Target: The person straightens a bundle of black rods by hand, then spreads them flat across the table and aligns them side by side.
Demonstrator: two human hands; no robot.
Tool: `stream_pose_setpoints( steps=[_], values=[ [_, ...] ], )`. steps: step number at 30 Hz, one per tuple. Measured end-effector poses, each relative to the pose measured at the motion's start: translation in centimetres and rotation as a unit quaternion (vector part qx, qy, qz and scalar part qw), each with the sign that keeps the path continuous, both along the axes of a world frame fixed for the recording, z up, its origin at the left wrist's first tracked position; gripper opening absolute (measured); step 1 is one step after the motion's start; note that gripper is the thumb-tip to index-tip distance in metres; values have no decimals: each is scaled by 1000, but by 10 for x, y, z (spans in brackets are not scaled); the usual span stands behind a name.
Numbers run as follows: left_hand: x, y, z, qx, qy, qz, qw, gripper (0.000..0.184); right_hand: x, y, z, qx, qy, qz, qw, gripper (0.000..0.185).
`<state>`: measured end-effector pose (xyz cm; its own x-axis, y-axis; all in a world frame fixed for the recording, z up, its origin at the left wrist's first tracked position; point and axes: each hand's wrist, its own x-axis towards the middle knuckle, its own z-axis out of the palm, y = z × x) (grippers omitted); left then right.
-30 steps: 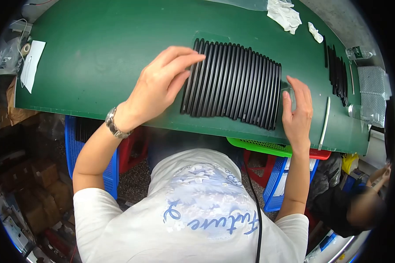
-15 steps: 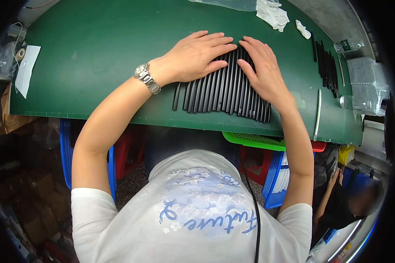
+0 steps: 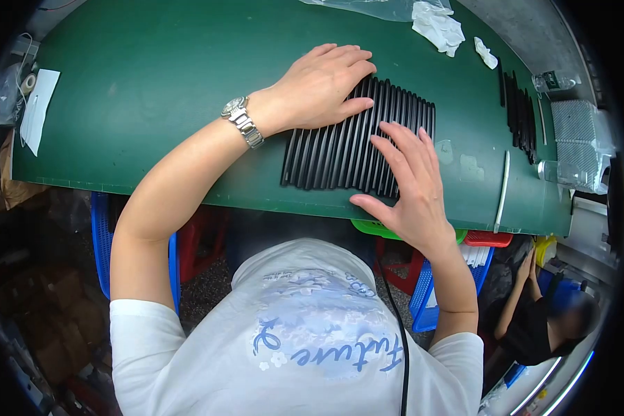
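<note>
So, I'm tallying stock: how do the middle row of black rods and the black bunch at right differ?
The row is wide, the bunch narrow with fewer pieces. The left hand and right hand are over the row; neither is near the bunch. Both groups are black, on the green table.

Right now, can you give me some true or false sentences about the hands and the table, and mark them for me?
1. The left hand hides part of the black rods from the camera. True.
2. The right hand is closed in a fist. False: it is spread open.
3. The rods lie side by side on the tabletop. True.
4. The tabletop is red. False: it is green.
5. The watch is on the left arm. True.
</note>
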<state>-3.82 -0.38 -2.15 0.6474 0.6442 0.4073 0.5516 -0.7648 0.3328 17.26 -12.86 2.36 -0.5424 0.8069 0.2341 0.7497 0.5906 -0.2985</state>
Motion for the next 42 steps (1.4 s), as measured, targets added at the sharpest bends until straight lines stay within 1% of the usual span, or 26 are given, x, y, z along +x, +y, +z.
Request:
stream_pose_setpoints(
  steps=[7, 9, 10, 12, 13, 15, 16, 17, 18, 20, 21, 23, 24, 25, 26, 29, 31, 32, 33, 35, 36, 37, 40, 42],
  values=[
    [7, 2, 6, -43, -37, -3, 998, 37, -5, -13, -23, 55, 46, -61, 996, 71],
    [7, 2, 8, -57, -53, 8, 997, 36, -8, -17, -21, 101, 52, -74, 991, 69],
    [7, 1, 10, -85, -93, 8, 992, 36, -8, -19, -21, 124, 55, -81, 987, 69],
    [5, -1, 20, -141, -171, 8, 975, 37, -1, -28, -20, 122, 101, -78, 984, 64],
    [3, -9, 41, -222, -177, 34, 958, 32, 3, -34, -19, 122, 123, -77, 982, 61],
    [3, -10, 33, -216, -290, -26, 932, 29, 11, -53, -16, -8, 242, -160, 957, 55],
    [4, -11, 32, -212, -345, -57, 913, 27, 14, -59, -14, -72, 298, -200, 931, 52],
    [5, -16, 32, -228, -365, -69, 900, 22, 16, -61, -13, -102, 375, -209, 897, 48],
    [7, -21, 33, -244, -351, -83, 900, 21, 18, -65, -5, -154, 432, -260, 850, 41],
    [10, -28, 35, -275, -322, -112, 899, 19, 36, -67, -3, -184, 448, -265, 833, 34],
    [11, -30, 32, -253, -297, -135, 911, 17, 49, -69, -4, -214, 478, -252, 814, 32],
    [9, -26, 32, -186, -272, -114, 937, 19, 80, -77, -7, -270, 534, -222, 770, 28],
    [7, -24, 31, -152, -260, -103, 948, 21, 99, -84, -6, -329, 498, -195, 778, 27],
    [2, -20, 30, -101, -208, -71, 970, 27, 118, -93, -3, -387, 459, -167, 782, 26],
    [-3, -13, 24, -53, -163, -81, 982, 33, 131, -100, -2, -443, 416, -137, 782, 25],
    [-5, -14, 10, -15, -41, -78, 996, 42, 148, -117, -21, -504, 334, -222, 765, 24],
    [-3, -17, 7, 10, 48, -80, 996, 46, 149, -123, -41, -440, 369, -307, 759, 23],
    [-2, -18, 7, 7, 69, -79, 994, 47, 149, -127, -53, -406, 385, -347, 752, 23],
    [-3, -21, 7, 5, 91, -77, 993, 48, 148, -129, -67, -354, 403, -371, 758, 23],
    [-4, -23, 7, 9, 135, -65, 989, 50, 133, -129, -84, -265, 343, -373, 821, 26],
    [-5, -23, 7, 4, 139, -65, 988, 50, 124, -129, -88, -218, 311, -372, 847, 28],
    [-7, -23, 8, 0, 143, -64, 988, 50, 116, -128, -79, -174, 122, -355, 910, 31],
    [-10, -24, 10, 6, 153, -59, 986, 51, 93, -119, -51, -140, 50, -245, 958, 32],
    [-8, -24, 10, 14, 143, -66, 987, 51, 86, -111, -24, -204, 127, -211, 947, 31]
  ],
)
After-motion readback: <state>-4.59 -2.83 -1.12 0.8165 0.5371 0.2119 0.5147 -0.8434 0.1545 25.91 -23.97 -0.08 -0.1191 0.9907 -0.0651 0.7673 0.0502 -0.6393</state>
